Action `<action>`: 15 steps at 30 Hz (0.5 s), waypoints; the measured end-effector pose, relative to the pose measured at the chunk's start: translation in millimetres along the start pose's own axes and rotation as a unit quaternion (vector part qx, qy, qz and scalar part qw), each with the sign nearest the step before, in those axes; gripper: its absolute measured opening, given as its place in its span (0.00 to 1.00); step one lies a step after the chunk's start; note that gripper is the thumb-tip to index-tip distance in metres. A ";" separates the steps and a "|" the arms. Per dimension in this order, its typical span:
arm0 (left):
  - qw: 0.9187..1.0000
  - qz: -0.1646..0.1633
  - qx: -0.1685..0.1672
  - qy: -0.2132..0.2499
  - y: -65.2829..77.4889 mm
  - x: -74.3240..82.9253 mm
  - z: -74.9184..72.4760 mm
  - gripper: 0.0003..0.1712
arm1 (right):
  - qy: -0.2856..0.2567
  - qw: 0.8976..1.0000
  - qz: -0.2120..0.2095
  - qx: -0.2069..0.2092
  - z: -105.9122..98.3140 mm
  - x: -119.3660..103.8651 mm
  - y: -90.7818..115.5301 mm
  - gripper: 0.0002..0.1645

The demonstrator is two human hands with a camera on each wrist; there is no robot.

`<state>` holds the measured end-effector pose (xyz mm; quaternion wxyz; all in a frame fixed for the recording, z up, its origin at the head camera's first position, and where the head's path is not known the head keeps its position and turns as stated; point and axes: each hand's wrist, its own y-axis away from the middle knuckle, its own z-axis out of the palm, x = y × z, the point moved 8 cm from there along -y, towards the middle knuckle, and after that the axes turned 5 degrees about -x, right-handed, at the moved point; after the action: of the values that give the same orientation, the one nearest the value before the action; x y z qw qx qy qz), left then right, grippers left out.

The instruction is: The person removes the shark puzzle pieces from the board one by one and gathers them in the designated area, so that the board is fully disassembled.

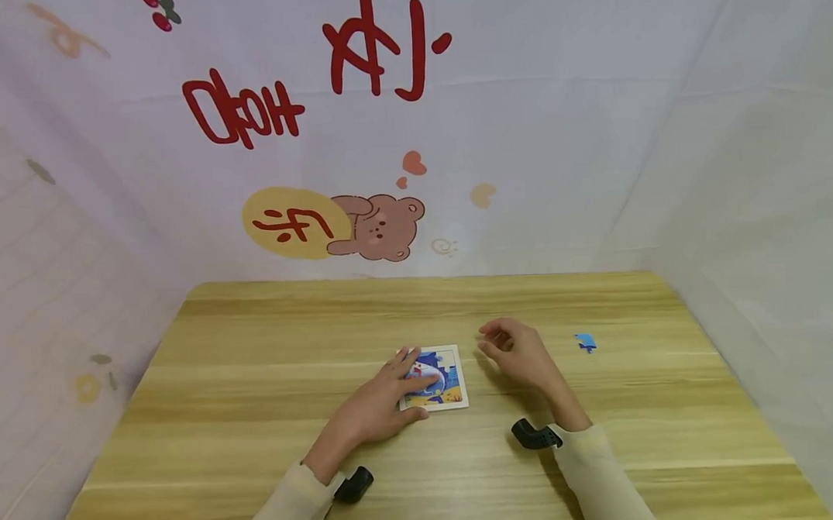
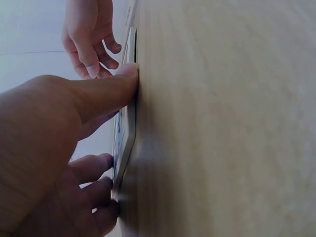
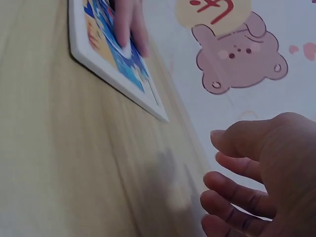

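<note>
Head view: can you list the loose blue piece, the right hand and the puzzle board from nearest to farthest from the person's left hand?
1. Puzzle board: nearest, partly under the left hand.
2. Right hand: just right of the board.
3. Loose blue piece: farthest right.

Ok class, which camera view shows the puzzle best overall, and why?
The head view: the puzzle lies fully within the picture, seen from above, though the left hand covers part. The left wrist view shows mainly its thin edge; the right wrist view is closer but cuts it off at the top.
</note>
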<state>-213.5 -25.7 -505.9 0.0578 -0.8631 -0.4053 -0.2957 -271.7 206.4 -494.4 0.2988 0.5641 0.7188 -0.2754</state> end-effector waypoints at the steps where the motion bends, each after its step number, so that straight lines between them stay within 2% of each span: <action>1: 1.000 0.002 0.000 -0.001 -1.1 0.6 0.0 0.33 | -0.004 1.000 -0.001 -0.001 1.5 -1.5 0.6 0.13; 6: 1.000 0.004 -0.008 0.002 -3.4 1.4 0.7 0.34 | -0.010 1.000 -0.020 -0.011 14.7 -7.7 2.2 0.13; 12: 1.000 -0.008 -0.019 -0.003 1.3 -3.6 -3.1 0.36 | -0.030 0.999 -0.031 -0.007 29.6 -17.0 1.6 0.11; 15: 1.000 -0.006 -0.019 -0.006 3.9 -6.1 -4.4 0.35 | -0.032 0.999 -0.033 -0.020 39.9 -22.2 1.4 0.11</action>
<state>-215.7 -33.9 -505.1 0.0367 -0.8634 -0.4052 -0.2983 -261.6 163.1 -504.8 0.3237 0.5250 0.7322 -0.2888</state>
